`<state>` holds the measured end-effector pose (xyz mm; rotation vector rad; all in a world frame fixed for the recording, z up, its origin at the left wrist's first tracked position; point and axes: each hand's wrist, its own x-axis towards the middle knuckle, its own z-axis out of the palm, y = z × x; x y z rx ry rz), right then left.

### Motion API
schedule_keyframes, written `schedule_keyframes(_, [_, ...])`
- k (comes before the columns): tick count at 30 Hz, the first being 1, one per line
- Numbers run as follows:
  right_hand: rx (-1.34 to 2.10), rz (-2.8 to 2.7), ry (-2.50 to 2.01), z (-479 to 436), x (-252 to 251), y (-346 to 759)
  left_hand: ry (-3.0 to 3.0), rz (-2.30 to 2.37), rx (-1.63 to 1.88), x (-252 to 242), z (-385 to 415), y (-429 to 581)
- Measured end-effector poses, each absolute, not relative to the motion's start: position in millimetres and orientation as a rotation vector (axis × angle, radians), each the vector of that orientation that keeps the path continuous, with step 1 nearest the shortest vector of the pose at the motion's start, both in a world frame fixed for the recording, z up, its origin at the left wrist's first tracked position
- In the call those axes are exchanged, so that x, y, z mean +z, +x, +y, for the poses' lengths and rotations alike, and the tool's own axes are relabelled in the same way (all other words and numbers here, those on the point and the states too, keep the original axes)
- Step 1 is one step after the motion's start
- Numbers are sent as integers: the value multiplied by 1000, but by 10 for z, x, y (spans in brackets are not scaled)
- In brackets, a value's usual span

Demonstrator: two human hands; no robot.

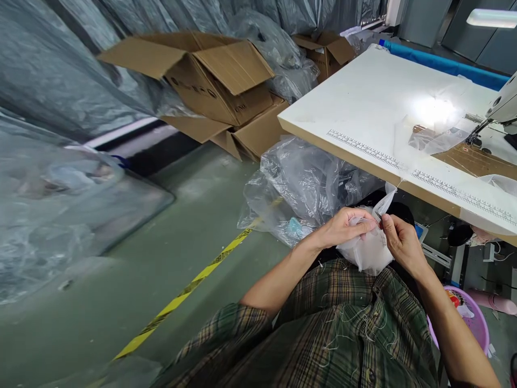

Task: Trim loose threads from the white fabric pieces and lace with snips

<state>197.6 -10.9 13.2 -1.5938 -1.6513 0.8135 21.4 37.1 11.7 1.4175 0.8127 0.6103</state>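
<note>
Ok, sheer white fabric [369, 253] btwn both hands [349, 225], nr table [343, 102]

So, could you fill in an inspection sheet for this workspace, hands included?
Surface: white table with a printed ruler along its near edge; sewing machine at right.
Job's things: sheer white fabric, bunched above the lap.
Clutter: open cardboard boxes, crumpled clear plastic.
Hands: left hand grips the fabric; right hand pinches a small dark item, too small to identify.
Cables: thin dark cord, low at right.
Surroundings: green floor, yellow-black tape, purple basket, grey sheeting.
</note>
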Motion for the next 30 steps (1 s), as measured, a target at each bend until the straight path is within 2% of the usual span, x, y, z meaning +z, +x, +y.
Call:
schedule_keyframes(17, [835,-1612,-1656,-288,-36,1946,1445,759,529,148,364,206])
schedule_keyframes(24, [987,-1440,-1480,-523,-144,1964,1384,726,411,45,319,268])
schedule_keyframes(27, [1095,-1347,-1499,-600,-299,2053,1576,788,403,-72,329,326])
schedule_keyframes(30, [1023,-1266,-1640,-638,-461,2174,1892,949,586,-224,363,356])
